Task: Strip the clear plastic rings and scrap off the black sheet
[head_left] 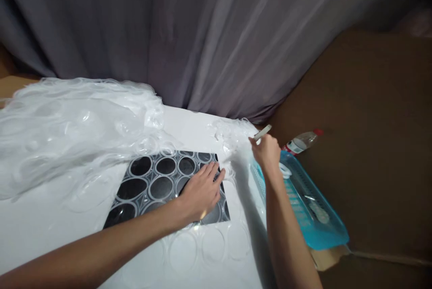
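Head cam: L hand (201,192) flat on ring-patterned film (165,165) over black sheet (134,188), fingers extended, slightly apart. R hand (267,150) closed round pale stick-like tool (262,133), its tip poking out past fingers, near blue basket (329,235).

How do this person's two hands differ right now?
The left hand lies with fingers extended on clear plastic over a black sheet; the right hand curls around a pale tool. The right hand is nearer the blue basket than the left hand. Both are bare.
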The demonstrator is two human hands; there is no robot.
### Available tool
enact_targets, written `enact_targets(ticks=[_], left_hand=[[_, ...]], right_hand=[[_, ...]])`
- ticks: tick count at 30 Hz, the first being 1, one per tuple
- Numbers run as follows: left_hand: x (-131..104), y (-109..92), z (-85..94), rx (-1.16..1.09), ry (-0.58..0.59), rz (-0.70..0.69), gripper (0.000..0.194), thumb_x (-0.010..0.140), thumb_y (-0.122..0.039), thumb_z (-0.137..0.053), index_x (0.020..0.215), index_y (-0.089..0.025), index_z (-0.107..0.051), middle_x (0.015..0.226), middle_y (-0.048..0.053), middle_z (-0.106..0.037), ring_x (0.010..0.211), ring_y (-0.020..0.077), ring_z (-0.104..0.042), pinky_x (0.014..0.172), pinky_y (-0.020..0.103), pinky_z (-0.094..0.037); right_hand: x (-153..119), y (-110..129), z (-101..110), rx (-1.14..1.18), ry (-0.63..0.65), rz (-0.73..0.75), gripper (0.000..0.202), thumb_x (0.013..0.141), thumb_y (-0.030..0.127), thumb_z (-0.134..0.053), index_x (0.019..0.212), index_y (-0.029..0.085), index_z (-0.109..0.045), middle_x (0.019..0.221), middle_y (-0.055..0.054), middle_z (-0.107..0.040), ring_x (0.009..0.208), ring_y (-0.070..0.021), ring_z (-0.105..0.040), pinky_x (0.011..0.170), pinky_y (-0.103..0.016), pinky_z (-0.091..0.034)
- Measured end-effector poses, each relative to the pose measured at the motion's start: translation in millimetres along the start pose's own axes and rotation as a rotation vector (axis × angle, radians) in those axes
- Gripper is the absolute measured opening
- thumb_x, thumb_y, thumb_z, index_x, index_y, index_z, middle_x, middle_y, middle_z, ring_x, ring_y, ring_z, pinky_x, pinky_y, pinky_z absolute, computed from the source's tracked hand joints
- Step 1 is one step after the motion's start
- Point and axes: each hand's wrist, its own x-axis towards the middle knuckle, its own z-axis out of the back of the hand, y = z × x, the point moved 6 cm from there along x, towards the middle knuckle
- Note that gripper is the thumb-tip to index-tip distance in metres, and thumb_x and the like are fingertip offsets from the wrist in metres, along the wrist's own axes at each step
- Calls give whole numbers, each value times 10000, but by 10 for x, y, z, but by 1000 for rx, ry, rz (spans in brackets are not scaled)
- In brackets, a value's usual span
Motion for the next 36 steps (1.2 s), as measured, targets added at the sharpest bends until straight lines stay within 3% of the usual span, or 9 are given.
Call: enact_targets(ticks=[2,6,9,12,18,21,25,30,36], left_hand=[[-15,-45,73,-6,-2,-13,567,1157,-331,-413,1674,-108,-481,1758,218,-465,1643,351,-451,1325,508,-380],[-95,-10,236,-33,4,70,508,1165,-367,-405,1578,-139,-594,1651,186,-601,1548,345,-560,1272,515,-458],[-185,106,322,0,-14,98,524,1149,-354,-435,1589,-109,-580,1653,210,-587,1557,364,-541,1294,551,-433],[-261,241,316,18,10,102,529,1158,-317,-409,1608,-84,-559,1667,226,-570,1587,354,-511,1308,556,-415],[-310,324,229,-10,30,85,526,1170,-323,-395,1626,-105,-541,1703,192,-544,1620,312,-479,1326,499,-402],[-312,329,198,-40,14,68,523,1172,-322,-377,1627,-118,-534,1712,185,-536,1633,303,-463,1335,502,-394],[-319,345,177,-63,-2,69,518,1168,-314,-374,1620,-121,-537,1720,183,-526,1647,304,-443,1345,509,-379],[-312,322,208,-37,3,64,514,1167,-308,-379,1610,-119,-559,1701,174,-551,1628,312,-469,1344,501,-378],[-312,346,220,-36,-22,61,517,1168,-310,-386,1616,-121,-563,1762,189,-471,1671,316,-409,1349,497,-377]], right_hand=[[-214,235,-94,252,18,88,282,1011,419,-702,1042,171,-833,1018,-181,-827,872,-310,-774,796,-386,-558],[-699,782,-372,864,305,283,319,1026,470,-687,981,189,-833,1019,-112,-847,913,-265,-786,855,-353,-607],[-919,995,-562,1017,460,294,302,988,470,-748,922,186,-827,956,-89,-838,883,-250,-777,840,-344,-610],[-955,993,-710,1082,471,252,316,968,483,-771,913,177,-824,949,-91,-835,875,-245,-770,836,-345,-606],[-763,567,-850,906,277,43,321,931,466,-751,858,159,-810,832,-99,-826,770,-263,-771,711,-328,-591],[-710,450,-796,777,270,37,297,938,442,-734,870,168,-825,848,-112,-844,785,-293,-808,710,-332,-596],[-737,497,-698,645,294,118,286,989,431,-704,976,188,-853,986,-141,-870,897,-329,-842,781,-359,-612],[-778,606,-728,539,306,218,294,1057,415,-636,1065,203,-839,1083,-153,-868,1046,-347,-837,937,-400,-599],[-700,570,-761,472,241,240,249,1055,391,-627,1080,203,-789,1449,-219,-751,1426,-410,-666,1161,-510,-512]])
